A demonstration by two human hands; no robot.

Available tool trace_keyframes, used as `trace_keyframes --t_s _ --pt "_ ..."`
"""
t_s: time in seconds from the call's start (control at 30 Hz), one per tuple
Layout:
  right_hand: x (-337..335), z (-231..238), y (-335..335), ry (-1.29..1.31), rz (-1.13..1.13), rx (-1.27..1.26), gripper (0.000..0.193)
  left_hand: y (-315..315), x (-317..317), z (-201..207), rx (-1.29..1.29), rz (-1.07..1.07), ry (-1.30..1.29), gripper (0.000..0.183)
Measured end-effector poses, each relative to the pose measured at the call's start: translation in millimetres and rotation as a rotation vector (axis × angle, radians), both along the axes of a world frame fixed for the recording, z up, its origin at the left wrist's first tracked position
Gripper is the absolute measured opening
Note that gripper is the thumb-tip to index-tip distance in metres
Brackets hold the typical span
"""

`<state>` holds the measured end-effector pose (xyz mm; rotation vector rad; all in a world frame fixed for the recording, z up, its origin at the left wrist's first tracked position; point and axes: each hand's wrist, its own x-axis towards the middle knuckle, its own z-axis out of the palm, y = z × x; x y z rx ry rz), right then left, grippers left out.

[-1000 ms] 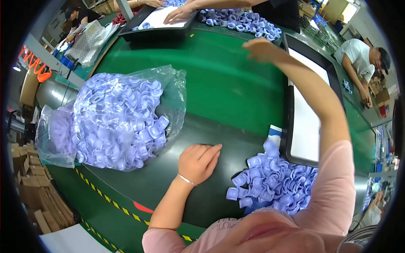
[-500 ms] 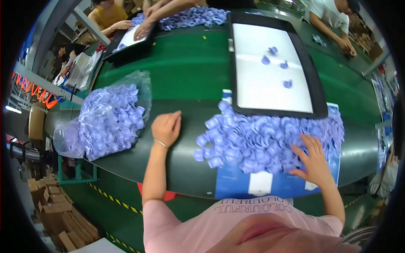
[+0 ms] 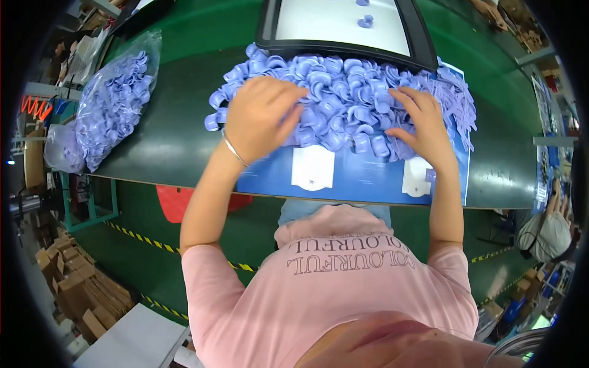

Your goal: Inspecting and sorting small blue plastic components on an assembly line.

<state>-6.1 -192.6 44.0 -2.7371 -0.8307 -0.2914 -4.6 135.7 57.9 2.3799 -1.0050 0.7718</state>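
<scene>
A heap of small lilac plastic parts (image 3: 343, 98) lies on a blue sheet (image 3: 362, 178) on the green table. My left hand (image 3: 261, 116) rests palm down on the left side of the heap, fingers spread, a thin bangle on the wrist. My right hand (image 3: 423, 126) lies flat on the right side of the heap, fingers apart. Neither hand grips a part that I can see. Behind the heap stands a black-framed white tray (image 3: 343, 24) with two lilac parts on it.
A clear bag full of the same lilac parts (image 3: 110, 104) sits at the table's left end. Two white cards (image 3: 313, 167) lie on the blue sheet near the front edge. Cardboard boxes (image 3: 73, 288) are stacked on the floor at lower left. Another person (image 3: 543, 233) is at the right.
The view has swung down toward the heap. My left hand moved from the bare table onto the heap's left side. My right hand has shifted up onto the heap's right side.
</scene>
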Motion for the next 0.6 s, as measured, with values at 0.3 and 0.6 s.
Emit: trace_keyframes --t_s 0.3,0.6 --pt "-8 -7 -34 -0.058 -0.079 0.014 0.042 -121 -3 -46 0.021 -0.035 0.146 0.03" --pt "13 -18 -18 -0.159 -0.198 0.027 0.02 -135 17 -62 -0.096 0.052 0.222 0.019"
